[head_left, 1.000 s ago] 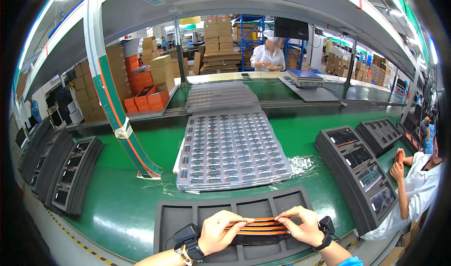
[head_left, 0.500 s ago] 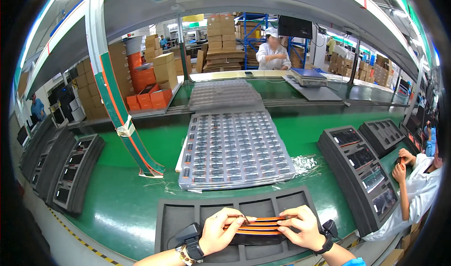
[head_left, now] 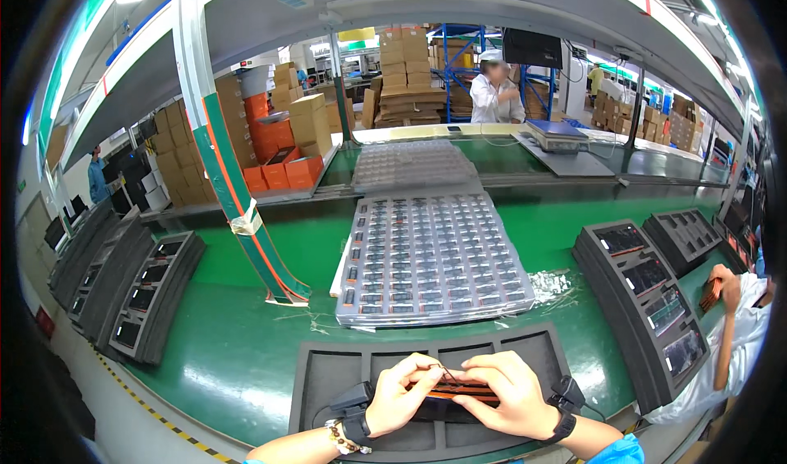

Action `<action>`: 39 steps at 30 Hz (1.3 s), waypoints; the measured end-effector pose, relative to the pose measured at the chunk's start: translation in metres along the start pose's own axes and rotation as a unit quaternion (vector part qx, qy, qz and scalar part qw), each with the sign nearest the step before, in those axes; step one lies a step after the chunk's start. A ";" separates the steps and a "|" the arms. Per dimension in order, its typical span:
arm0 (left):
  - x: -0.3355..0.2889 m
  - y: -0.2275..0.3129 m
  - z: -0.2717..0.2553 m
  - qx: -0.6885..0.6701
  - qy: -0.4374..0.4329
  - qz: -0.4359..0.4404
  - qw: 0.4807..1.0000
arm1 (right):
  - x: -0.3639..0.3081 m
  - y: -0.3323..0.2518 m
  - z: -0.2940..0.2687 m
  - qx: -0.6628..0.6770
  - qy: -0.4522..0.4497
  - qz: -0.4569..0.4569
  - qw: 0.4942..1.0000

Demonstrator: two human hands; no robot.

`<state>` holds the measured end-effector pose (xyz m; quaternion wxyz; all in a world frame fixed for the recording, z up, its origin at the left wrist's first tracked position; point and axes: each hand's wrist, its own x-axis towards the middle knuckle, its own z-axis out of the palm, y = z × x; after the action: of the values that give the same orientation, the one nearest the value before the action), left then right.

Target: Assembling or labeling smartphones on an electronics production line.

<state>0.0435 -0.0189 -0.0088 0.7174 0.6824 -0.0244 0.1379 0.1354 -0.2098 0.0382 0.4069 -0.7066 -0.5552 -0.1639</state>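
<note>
My left hand (head_left: 402, 400) and my right hand (head_left: 510, 394) meet over a dark foam tray (head_left: 328, 370) with several compartments. Between them lies a bundle of slim black bars with orange edges (head_left: 471, 388). The left thumb and forefinger are pinched at its left end, by a thin dark piece (head_left: 445, 372) that sticks up and whose kind I cannot make out. My right fingers and thumb close round the bundle from above and in front, hiding part of it. Beyond the tray lies a clear plastic blister tray (head_left: 430, 259) filled with rows of small black-and-orange parts.
Foam trays holding dark screened devices stand at the left (head_left: 156, 288) and right (head_left: 648, 300). A green-and-orange taped post (head_left: 221, 165) rises at the left. A co-worker's hand (head_left: 725, 288) holds a similar orange bundle at far right. A scale (head_left: 556, 136) sits farther back.
My right hand has slid left along the bundle, close to my left hand, and covers more of it. The whole view has shifted slightly. The co-worker's hands at right have moved.
</note>
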 end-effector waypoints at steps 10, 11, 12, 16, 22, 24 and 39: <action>0.008 -0.004 0.002 0.140 0.018 0.183 0.973 | -0.004 0.000 0.006 0.149 0.080 0.109 0.979; 0.009 -0.002 0.003 0.139 0.015 0.183 0.973 | -0.004 0.000 0.008 0.152 0.107 0.092 0.978; 0.008 0.002 0.003 0.162 0.011 0.184 0.970 | -0.006 0.000 0.008 0.151 0.109 0.093 0.978; 0.010 0.008 0.000 0.253 -0.021 0.216 0.943 | -0.006 -0.004 -0.001 0.091 0.078 0.039 0.992; 0.014 0.005 0.003 0.268 -0.011 0.257 0.929 | -0.003 -0.005 -0.006 0.084 0.081 0.017 0.993; 0.012 0.006 0.002 0.282 -0.007 0.247 0.927 | -0.003 -0.002 -0.010 0.098 0.083 0.011 0.992; 0.008 0.001 0.003 0.237 0.038 0.150 0.959 | -0.057 0.042 -0.043 0.350 0.066 0.320 0.878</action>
<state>0.0510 -0.0202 -0.0057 0.5065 0.8155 -0.0658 0.2722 0.1650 -0.2817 0.0096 0.6936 -0.6450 -0.2914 0.1343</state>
